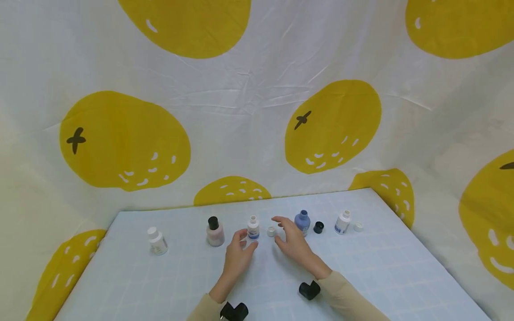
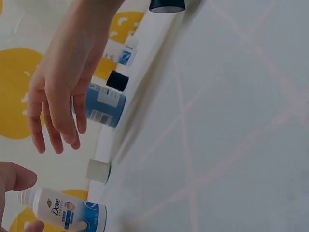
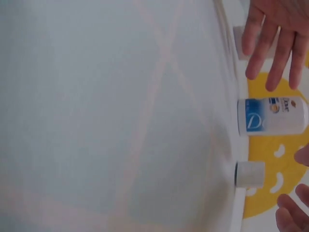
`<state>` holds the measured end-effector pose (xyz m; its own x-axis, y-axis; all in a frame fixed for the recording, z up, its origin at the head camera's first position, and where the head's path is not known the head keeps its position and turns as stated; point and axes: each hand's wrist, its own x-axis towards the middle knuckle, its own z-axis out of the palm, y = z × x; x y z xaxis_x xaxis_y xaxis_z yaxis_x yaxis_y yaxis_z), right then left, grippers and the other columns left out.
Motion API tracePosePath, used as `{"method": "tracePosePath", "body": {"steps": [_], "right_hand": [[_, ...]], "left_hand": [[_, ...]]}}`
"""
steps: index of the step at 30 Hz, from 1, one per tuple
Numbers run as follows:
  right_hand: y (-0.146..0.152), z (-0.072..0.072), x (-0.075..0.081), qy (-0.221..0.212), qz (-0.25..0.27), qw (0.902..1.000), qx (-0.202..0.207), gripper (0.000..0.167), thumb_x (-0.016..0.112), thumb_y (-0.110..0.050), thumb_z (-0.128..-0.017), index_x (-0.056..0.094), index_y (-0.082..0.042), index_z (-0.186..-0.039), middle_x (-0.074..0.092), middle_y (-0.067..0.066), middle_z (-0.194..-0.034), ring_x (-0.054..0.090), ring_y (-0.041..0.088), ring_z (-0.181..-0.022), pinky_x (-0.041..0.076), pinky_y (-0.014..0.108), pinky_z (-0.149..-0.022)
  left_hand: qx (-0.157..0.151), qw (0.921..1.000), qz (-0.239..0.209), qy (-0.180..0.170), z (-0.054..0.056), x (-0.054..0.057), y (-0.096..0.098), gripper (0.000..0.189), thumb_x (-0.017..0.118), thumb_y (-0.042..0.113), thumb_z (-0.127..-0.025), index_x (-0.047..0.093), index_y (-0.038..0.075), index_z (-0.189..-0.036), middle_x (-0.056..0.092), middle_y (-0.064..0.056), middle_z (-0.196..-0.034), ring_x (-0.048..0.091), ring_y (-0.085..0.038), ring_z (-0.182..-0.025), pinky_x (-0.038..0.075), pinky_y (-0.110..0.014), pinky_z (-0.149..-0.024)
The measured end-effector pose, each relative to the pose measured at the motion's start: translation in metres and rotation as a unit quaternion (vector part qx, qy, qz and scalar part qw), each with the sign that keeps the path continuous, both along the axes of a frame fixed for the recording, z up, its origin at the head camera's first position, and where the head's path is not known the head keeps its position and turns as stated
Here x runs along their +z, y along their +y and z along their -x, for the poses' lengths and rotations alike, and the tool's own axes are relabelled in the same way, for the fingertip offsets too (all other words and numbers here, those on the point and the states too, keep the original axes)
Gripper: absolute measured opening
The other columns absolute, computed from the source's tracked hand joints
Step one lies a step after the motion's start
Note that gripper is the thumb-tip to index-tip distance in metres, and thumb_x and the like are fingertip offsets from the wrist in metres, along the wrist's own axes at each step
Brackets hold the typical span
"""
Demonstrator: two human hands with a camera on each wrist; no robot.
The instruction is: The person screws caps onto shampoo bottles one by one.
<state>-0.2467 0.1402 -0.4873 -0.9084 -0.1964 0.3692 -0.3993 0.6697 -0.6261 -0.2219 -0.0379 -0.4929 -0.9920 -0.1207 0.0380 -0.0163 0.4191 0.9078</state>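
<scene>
A small white Dove bottle (image 1: 253, 228) stands uncapped near the middle of the table, a blue band on its label. My left hand (image 1: 238, 255) is just beside it, fingers spread and loosely bent; in the right wrist view the fingers (image 3: 274, 58) show apart from the bottle. A white cap (image 1: 271, 231) lies to the bottle's right. Above and right of that cap hovers my right hand (image 1: 295, 243), fingers relaxed with nothing in them. Partly behind it stands an uncapped blue bottle (image 1: 302, 220), its black cap (image 1: 318, 227) lying on its right.
Farther right stands another uncapped white bottle (image 1: 343, 222) with a white cap (image 1: 358, 227) beside it. To the left are a pinkish bottle with a black cap (image 1: 215, 234) and a capped white bottle (image 1: 157, 241). A fruit-patterned curtain (image 1: 225, 120) hangs behind the table (image 1: 180, 285).
</scene>
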Motion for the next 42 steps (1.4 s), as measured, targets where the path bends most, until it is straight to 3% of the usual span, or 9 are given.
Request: {"method": "tracePosePath", "body": {"steps": [6,12,16,31,42], "right_hand": [[-0.002,0.013,-0.004,-0.057,0.056,0.9968,0.0,0.049,0.067,0.0,-0.083,0.051,-0.004,-0.129,0.058,0.015,-0.129,0.06,0.031,-0.11,0.051,0.045,-0.093],[-0.003,0.026,-0.01,-0.126,0.125,0.9841,-0.004,0.049,0.069,0.001,-0.081,0.052,-0.002,-0.127,0.057,0.022,-0.127,0.061,0.033,-0.108,0.05,0.046,-0.093],[-0.004,0.031,-0.012,-0.152,0.128,0.9799,-0.011,0.05,0.071,0.0,-0.081,0.052,-0.002,-0.128,0.057,0.021,-0.127,0.061,0.031,-0.109,0.05,0.046,-0.093],[-0.006,0.039,-0.023,-0.181,0.142,0.973,-0.024,0.046,0.073,-0.001,-0.079,0.056,-0.005,-0.122,0.061,0.017,-0.119,0.062,0.023,-0.098,0.054,0.038,-0.085],[-0.006,0.04,-0.027,-0.184,0.143,0.9721,-0.028,0.043,0.073,-0.001,-0.078,0.058,-0.003,-0.119,0.062,0.017,-0.116,0.061,0.018,-0.089,0.055,0.031,-0.078]], "left_hand": [[0.017,0.9998,-0.011,0.001,0.013,0.003,0.0,0.05,0.07,0.018,-0.085,0.05,0.004,-0.128,0.056,-0.021,-0.13,0.058,-0.04,-0.115,0.049,-0.05,-0.094],[-0.008,0.9995,-0.018,0.023,0.025,-0.008,-0.008,0.053,0.073,0.016,-0.083,0.048,0.005,-0.129,0.058,-0.02,-0.129,0.058,-0.038,-0.115,0.048,-0.05,-0.096],[-0.026,0.9986,-0.025,0.039,0.031,-0.015,-0.015,0.056,0.075,0.014,-0.081,0.048,0.004,-0.129,0.059,-0.019,-0.127,0.059,-0.037,-0.114,0.048,-0.05,-0.095],[-0.049,0.9965,-0.05,0.046,0.045,-0.02,-0.011,0.055,0.076,0.009,-0.079,0.05,0.004,-0.127,0.06,-0.019,-0.122,0.061,-0.034,-0.107,0.052,-0.046,-0.09],[-0.034,0.9971,-0.036,0.058,0.053,-0.026,-0.004,0.05,0.076,0.009,-0.079,0.051,0.005,-0.121,0.062,-0.015,-0.115,0.06,-0.026,-0.103,0.051,-0.044,-0.091]]}}
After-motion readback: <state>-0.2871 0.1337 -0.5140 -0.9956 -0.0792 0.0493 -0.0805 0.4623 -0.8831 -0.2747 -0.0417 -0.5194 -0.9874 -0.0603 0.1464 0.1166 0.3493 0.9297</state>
